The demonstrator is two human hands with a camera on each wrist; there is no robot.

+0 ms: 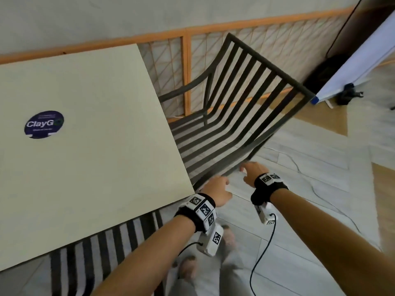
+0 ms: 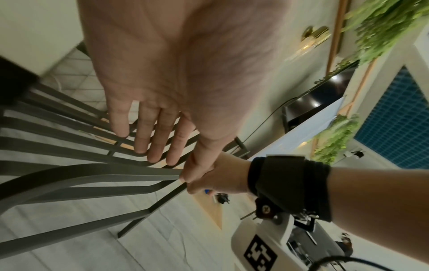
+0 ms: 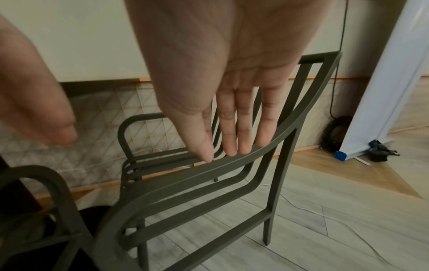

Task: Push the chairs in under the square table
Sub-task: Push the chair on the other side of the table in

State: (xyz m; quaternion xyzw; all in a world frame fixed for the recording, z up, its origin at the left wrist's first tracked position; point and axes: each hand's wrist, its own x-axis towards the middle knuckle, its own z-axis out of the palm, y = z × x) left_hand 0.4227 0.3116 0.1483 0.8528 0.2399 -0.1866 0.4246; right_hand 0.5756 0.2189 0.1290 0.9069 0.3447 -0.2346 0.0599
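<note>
The square cream table (image 1: 96,146) fills the left of the head view. A dark slatted armchair (image 1: 235,103) stands at its right side, seat front under the table edge and back angled away. My right hand (image 1: 250,170) lies flat, and its straight fingertips (image 3: 230,146) touch the chair's near armrest rail (image 3: 209,174). My left hand (image 1: 218,189) is beside it near the table corner, fingers (image 2: 148,143) straight over the slats (image 2: 69,176); whether they touch is unclear. A second slatted chair (image 1: 102,253) sits under the table's near edge.
A wood-framed lattice panel (image 1: 277,45) runs along the wall behind the chair. A white roll-up banner (image 1: 363,60) and a dark cable coil (image 3: 336,132) stand at the right. A thin white cable (image 1: 299,167) lies on the tiled floor. My feet (image 1: 228,233) are below.
</note>
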